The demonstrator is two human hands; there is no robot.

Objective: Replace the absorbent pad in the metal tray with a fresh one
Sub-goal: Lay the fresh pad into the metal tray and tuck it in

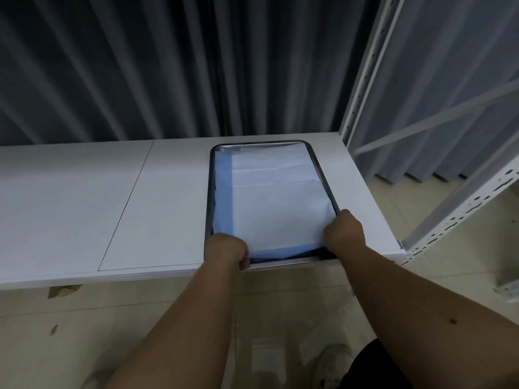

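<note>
A rectangular metal tray (209, 189) with a dark rim lies on the white shelf, its near end at the shelf's front edge. Inside it lies an absorbent pad (275, 197), white in the middle with blue borders along the left and near sides. My left hand (227, 249) grips the pad's near left corner, fingers curled. At the near right corner my right hand (344, 230) grips the pad next to the tray's rim. The near blue edge is slightly lifted and creased between the two hands. My fingertips are hidden under my knuckles.
The white shelf (84, 206) stretches left, with a seam between two panels. A white perforated rack upright (365, 80) rises at the back right, another (463, 203) slants at the right. Grey curtains hang behind. Tiled floor and my shoe (331, 363) lie below.
</note>
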